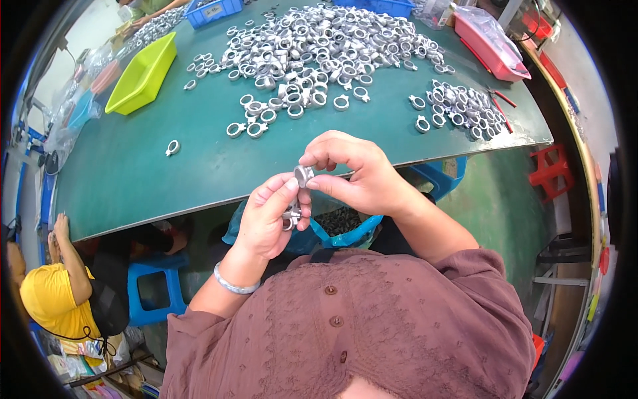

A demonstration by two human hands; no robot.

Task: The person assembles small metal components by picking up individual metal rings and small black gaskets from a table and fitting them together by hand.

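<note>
Just past the table's near edge, a small grey metal ring fitting (303, 175) is held up between my hands. My left hand (262, 223) pinches it by thumb and finger, with more ring fittings (290, 218) tucked in the lower fingers. From the other side, the thumb and curled fingers of my right hand (355, 166) close on the same fitting. Below them a blue plastic bag (322, 238) hangs open with small dark pieces inside. A large heap of similar fittings (312, 56) covers the far middle of the table; a smaller pile (462, 110) lies at right.
On the green table (139, 169) stand a yellow-green tray (143, 73) at left and a pink bin (488, 46) at far right. Red-handled pliers (502, 110) lie beside the smaller pile. A person in yellow (56, 296) sits at left, near a blue stool (156, 289).
</note>
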